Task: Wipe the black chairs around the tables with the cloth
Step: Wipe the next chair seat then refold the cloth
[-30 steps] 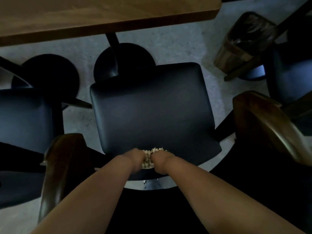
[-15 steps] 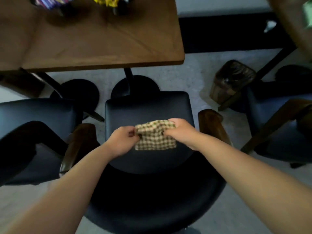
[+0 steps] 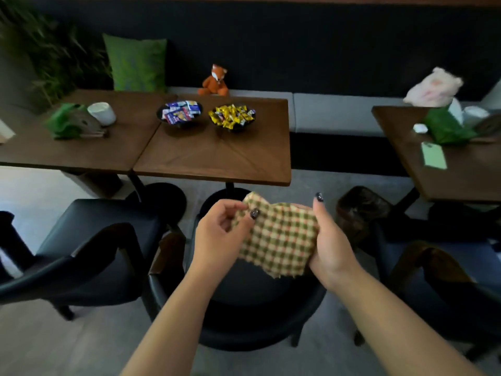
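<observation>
Now a black chair (image 3: 89,240) is seen at the left, beside a brown counter (image 3: 214,156) where two bowls of sweets (image 3: 206,116) are kept. Nearer the middle, the left hand (image 3: 219,237) is held up, and the left edge of the checked cloth (image 3: 282,237) is pinched between its thumb and curled fingers (image 3: 230,213). The cloth is held in the air above the middle black chair (image 3: 244,308), not touching the seat. Its right side is gripped by the right hand (image 3: 330,245), with the thumb raised. Another black chair (image 3: 439,272) is seen at the right, under a second counter (image 3: 461,172).
</observation>
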A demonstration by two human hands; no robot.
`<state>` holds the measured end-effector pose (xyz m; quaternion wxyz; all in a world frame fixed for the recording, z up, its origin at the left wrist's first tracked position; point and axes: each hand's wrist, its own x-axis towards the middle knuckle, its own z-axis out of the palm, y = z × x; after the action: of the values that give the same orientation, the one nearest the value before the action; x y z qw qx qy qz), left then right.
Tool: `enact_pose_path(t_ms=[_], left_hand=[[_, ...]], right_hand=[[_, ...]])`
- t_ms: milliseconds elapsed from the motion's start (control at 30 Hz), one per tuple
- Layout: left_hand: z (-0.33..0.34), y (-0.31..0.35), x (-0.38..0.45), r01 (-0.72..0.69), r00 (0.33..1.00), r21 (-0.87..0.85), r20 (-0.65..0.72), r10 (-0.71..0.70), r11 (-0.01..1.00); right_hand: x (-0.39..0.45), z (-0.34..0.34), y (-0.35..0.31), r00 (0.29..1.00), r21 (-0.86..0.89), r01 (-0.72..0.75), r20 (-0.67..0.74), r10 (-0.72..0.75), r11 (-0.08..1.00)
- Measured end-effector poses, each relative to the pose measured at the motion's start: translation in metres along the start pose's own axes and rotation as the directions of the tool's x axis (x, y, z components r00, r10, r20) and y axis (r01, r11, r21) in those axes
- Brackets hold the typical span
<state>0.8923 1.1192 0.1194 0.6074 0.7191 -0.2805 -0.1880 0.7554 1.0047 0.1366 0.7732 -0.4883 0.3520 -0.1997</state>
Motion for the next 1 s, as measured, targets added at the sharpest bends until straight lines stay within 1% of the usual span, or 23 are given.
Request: enact_pose_path(t_ms=[100,167,233,333,433,533,633,700,767,833,900,1000], left_hand=[[-0.012,0.032,-0.001,-0.026,0.998,-0.048,0.047,0.028,0.999],[-0.021,0.045,0.0,-0.043,0.997,-0.024,0.068,0.044,0.999],[-0.034,0.051,0.0,-0.09,0.993,0.004,0.077,0.09,0.996],[-0.063,0.055,-0.007,-0.113,0.986,-0.054,0.114,0.119,0.992],[-0.106,0.056,-0.017,-0.115,0.98,-0.142,0.148,0.136,0.983],[-0.154,0.057,-0.028,-0.137,0.969,-0.159,0.181,0.166,0.978],[-0.197,0.063,-0.039,-0.127,0.962,-0.197,0.216,0.17,0.972],[-0.221,0.067,-0.049,-0.09,0.948,-0.195,0.283,0.143,0.977],[-0.242,0.069,-0.059,-0.045,0.935,-0.189,0.337,0.108,0.981],[-0.257,0.068,-0.069,-0.05,0.936,-0.162,0.336,0.103,0.985],[-0.268,0.065,-0.079,-0.061,0.945,-0.186,0.304,0.117,0.981],[-0.272,0.063,-0.094,-0.063,0.967,-0.282,0.22,0.128,0.957]], right_hand=[[-0.02,0.018,-0.021,0.992,-0.121,0.114,-0.039,-0.12,0.986],[-0.034,0.032,-0.03,0.98,-0.19,0.178,-0.051,-0.191,0.965],[-0.049,0.043,-0.033,0.964,-0.254,0.234,-0.067,-0.259,0.938],[-0.069,0.067,-0.028,0.931,-0.297,0.299,-0.117,-0.345,0.907],[-0.09,0.102,-0.014,0.899,-0.267,0.342,-0.185,-0.396,0.901],[-0.107,0.145,0.004,0.872,-0.18,0.376,-0.262,-0.413,0.909],[-0.121,0.187,0.019,0.885,0.005,0.359,-0.321,-0.339,0.933],[-0.132,0.209,0.028,0.897,0.069,0.344,-0.318,-0.307,0.936],[-0.143,0.226,0.037,0.897,0.027,0.357,-0.29,-0.335,0.934],[-0.155,0.239,0.042,0.889,-0.038,0.375,-0.269,-0.371,0.926],[-0.166,0.245,0.044,0.877,-0.057,0.393,-0.277,-0.393,0.918],[-0.177,0.247,0.044,0.866,-0.006,0.406,-0.319,-0.386,0.914]])
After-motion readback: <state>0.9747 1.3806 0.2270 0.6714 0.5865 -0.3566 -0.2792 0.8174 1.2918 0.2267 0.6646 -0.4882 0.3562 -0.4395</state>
